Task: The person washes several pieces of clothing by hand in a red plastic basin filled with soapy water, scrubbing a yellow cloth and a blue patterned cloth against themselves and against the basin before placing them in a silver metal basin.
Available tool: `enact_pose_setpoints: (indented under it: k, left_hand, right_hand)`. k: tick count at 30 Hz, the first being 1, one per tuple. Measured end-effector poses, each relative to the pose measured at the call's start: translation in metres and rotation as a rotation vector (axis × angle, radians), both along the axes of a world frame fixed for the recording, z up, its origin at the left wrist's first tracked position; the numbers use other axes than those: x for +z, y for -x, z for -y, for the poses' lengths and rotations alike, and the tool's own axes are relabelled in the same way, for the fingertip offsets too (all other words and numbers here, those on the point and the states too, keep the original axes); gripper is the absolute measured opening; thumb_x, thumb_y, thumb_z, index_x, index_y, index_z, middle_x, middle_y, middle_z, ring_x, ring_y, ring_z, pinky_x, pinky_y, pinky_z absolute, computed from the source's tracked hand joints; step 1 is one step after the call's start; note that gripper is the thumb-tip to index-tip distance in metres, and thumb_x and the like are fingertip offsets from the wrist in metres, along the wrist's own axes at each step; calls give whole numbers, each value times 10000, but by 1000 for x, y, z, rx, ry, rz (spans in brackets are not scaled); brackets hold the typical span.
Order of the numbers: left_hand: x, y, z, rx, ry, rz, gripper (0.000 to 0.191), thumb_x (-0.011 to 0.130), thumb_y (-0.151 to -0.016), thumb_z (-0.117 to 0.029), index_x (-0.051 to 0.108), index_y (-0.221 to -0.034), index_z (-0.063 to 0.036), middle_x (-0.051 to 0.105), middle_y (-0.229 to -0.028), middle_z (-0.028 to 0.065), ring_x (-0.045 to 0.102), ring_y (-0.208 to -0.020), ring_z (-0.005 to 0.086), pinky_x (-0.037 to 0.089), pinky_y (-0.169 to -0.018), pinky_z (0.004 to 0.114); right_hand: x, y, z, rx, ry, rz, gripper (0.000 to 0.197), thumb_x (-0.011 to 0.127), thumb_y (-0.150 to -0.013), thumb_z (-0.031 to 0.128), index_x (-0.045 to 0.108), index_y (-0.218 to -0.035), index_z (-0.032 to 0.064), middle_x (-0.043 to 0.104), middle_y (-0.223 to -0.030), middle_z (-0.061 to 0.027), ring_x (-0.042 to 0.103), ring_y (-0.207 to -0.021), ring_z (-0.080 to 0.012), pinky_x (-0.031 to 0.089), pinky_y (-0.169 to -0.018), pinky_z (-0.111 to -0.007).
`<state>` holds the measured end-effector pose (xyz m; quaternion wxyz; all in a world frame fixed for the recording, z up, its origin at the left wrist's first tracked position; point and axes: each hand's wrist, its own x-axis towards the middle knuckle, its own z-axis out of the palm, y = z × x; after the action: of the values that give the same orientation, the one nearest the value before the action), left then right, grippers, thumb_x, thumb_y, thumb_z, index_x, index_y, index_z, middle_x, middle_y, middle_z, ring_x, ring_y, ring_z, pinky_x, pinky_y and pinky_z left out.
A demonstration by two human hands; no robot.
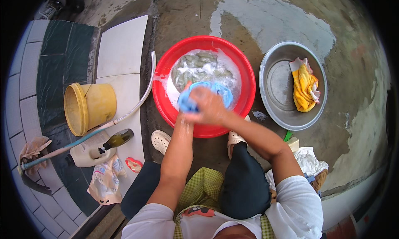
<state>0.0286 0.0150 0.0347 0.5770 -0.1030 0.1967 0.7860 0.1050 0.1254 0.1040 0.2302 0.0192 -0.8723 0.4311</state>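
A red plastic basin [204,132] stands on the ground in front of me, holding soapy water and a soaked grey-green cloth [199,64]. Over its near part, my right hand [207,103] grips a wet light-blue cloth [224,94], blurred by motion. My left hand [187,113] is at the same cloth, mostly hidden behind the right hand and the fabric, so its fingers are hard to make out. Right of the red basin is a metal basin [279,83] with a twisted yellow cloth [304,88] with white and pink edges inside.
At left, a yellow bucket [99,105] lies on its side near a hose [137,106], a dark bottle [121,137], a pale plastic jug [90,150] and a plastic bag [106,183]. White fabric [308,161] lies at lower right. Water [280,18] wets the concrete.
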Motion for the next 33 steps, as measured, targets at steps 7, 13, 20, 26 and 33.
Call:
enact_pose_setpoints:
  k: [7, 13, 20, 26, 33]
  left_hand:
    - [10, -36, -18, 308, 577, -99, 296, 497, -865, -228, 539, -1037, 10, 612, -910, 87, 614, -799, 190, 501, -725, 331]
    - [43, 29, -4, 562, 436, -195, 485, 349, -906, -427, 444, -1206, -57, 518, -1166, 125, 501, -1092, 273, 379, -955, 437]
    - [23, -2, -8, 322, 314, -131, 466, 433, -899, -410, 424, -1233, -86, 512, -1177, 101, 524, -1046, 239, 416, -915, 383]
    - [-26, -15, -1, 275, 455, -117, 347, 432, -878, -211, 456, -1172, -28, 564, -1047, 133, 583, -938, 243, 494, -809, 382]
    - [-8, -22, 0, 313, 472, -242, 309, 378, -886, -133, 455, -1166, -26, 569, -1073, 119, 573, -993, 235, 470, -873, 393]
  right_hand:
    - [-56, 39, -49, -230, -53, 431, 261, 615, -737, 347, 609, -721, 86, 582, -632, -200, 588, -630, -366, 469, -568, -441]
    - [-49, 46, -100, -414, 67, 701, 511, 555, -759, 503, 563, -1036, 73, 606, -920, -240, 585, -877, -376, 447, -744, -484]
    - [-47, 6, -19, 179, 29, 233, 197, 562, -656, 192, 655, -827, 161, 568, -695, -156, 559, -693, -338, 443, -628, -447]
    - [-70, 15, 11, 96, -267, 190, 136, 615, -664, 295, 618, -621, 165, 552, -609, -107, 554, -621, -294, 438, -565, -417]
    - [-46, 34, -36, -206, -53, 230, 216, 640, -716, 264, 591, -732, 54, 591, -938, -150, 572, -828, -317, 455, -616, -396]
